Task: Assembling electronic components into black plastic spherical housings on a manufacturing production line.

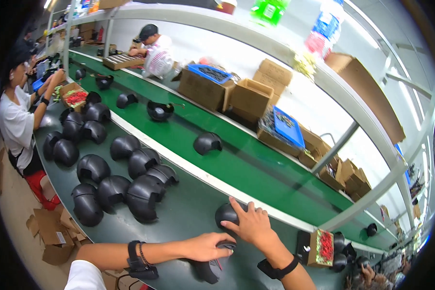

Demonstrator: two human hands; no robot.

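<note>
My right hand [253, 224] lies over a black plastic dome shell [224, 214] on the dark green bench, thumb and forefinger on its surface. Just to the left, my left hand [205, 247] is closed around a dark grey rounded object with a red streak [209, 271]. Its kind is not clear, as my fingers hide its upper part. The two hands are close together. Several more black dome shells with cut-out openings [142, 197] are grouped on the bench to the left.
A green conveyor belt [179, 137] runs beyond the bench, carrying spaced shells [208, 143]. A carton of red and green parts [320, 247] stands to my right. Cartons with blue trays [289, 126] line the far side under a shelf. A co-worker [21, 111] sits at left, another person [154, 46] beyond.
</note>
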